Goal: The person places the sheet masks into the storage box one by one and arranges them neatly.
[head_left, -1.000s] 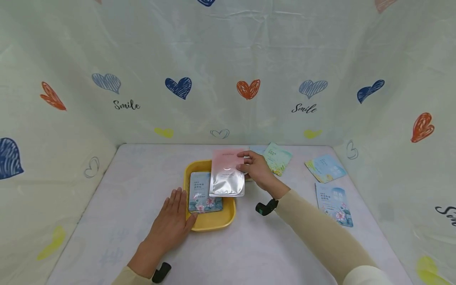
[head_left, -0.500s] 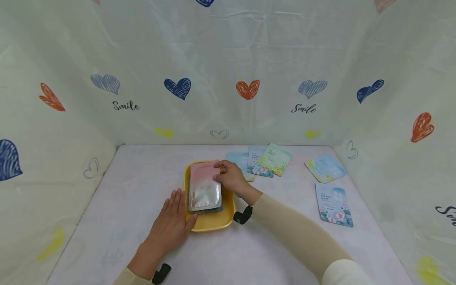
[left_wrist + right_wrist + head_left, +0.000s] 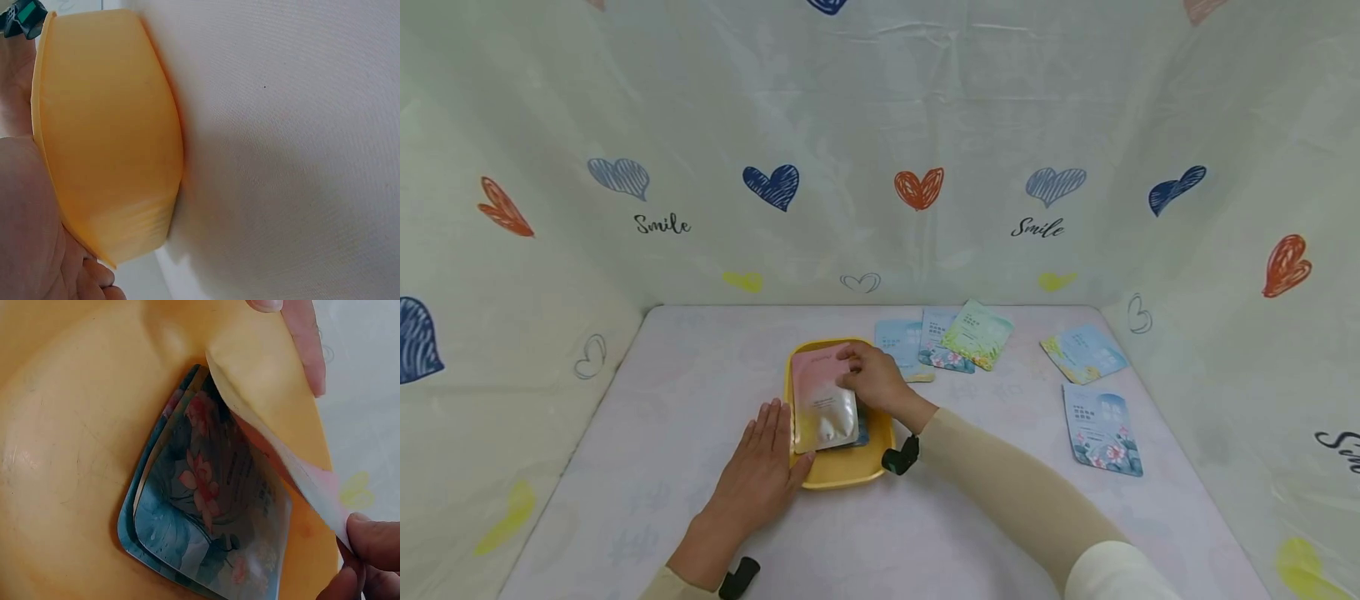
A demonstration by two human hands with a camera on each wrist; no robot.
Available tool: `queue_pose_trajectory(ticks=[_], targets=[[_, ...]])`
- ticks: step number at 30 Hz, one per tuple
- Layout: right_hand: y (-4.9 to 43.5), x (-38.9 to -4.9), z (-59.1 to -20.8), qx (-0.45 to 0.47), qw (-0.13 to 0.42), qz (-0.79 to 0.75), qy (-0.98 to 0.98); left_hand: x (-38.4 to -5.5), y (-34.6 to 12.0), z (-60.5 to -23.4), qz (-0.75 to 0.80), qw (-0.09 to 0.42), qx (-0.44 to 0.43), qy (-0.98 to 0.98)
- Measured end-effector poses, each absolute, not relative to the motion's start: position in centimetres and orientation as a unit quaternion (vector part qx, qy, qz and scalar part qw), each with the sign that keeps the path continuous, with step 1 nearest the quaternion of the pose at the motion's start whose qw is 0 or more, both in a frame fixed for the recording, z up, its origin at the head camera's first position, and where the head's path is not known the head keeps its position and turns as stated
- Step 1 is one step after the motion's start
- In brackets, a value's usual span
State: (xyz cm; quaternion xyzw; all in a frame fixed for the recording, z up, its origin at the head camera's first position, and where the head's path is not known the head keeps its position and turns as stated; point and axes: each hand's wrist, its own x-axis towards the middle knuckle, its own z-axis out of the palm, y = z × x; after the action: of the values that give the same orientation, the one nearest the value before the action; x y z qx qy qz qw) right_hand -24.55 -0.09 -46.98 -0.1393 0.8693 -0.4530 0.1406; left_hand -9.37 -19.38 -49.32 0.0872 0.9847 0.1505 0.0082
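A pink and silver foil sachet (image 3: 823, 408) lies tilted over the left part of a yellow tray (image 3: 850, 477). My right hand (image 3: 880, 379) pinches the sachet's upper right edge; in the right wrist view, thumb and fingers grip its corner, and its near side stands lifted. Beneath it, blue lotus-printed sachets (image 3: 200, 506) lie stacked on the tray floor. My left hand (image 3: 756, 475) rests along the tray's left rim with straight fingers and the thumb over the near left edge. In the left wrist view, the palm lies against the tray wall (image 3: 112, 137).
Behind the right hand lie a pale blue sachet (image 3: 897, 340), a blue floral sachet (image 3: 938, 333) and a green sachet (image 3: 981, 333), partly overlapping. Farther right are a blue and yellow sachet (image 3: 1084, 354) and another lotus sachet (image 3: 1103, 429). A heart-patterned curtain (image 3: 850, 108) surrounds the white table.
My right hand has carried the pink and silver sachet left and toward me, from the tray's right rim onto the blue stack, then slightly farther left. The left hand has stayed put.
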Motion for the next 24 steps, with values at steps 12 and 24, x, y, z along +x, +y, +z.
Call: queue_pose_trajectory(ticks=[12, 24], targets=[[0.3, -24.6, -46.9, -0.164, 0.131, -0.396, 0.894, -9.3, -19.4, -49.3, 0.147, 0.021, 0.080, 0.986], [1.5, -24.5, -46.3, -0.160, 0.062, -0.322, 0.931, -9.3, -19.2, -49.4, 0.140, 0.023, 0.073, 0.987]])
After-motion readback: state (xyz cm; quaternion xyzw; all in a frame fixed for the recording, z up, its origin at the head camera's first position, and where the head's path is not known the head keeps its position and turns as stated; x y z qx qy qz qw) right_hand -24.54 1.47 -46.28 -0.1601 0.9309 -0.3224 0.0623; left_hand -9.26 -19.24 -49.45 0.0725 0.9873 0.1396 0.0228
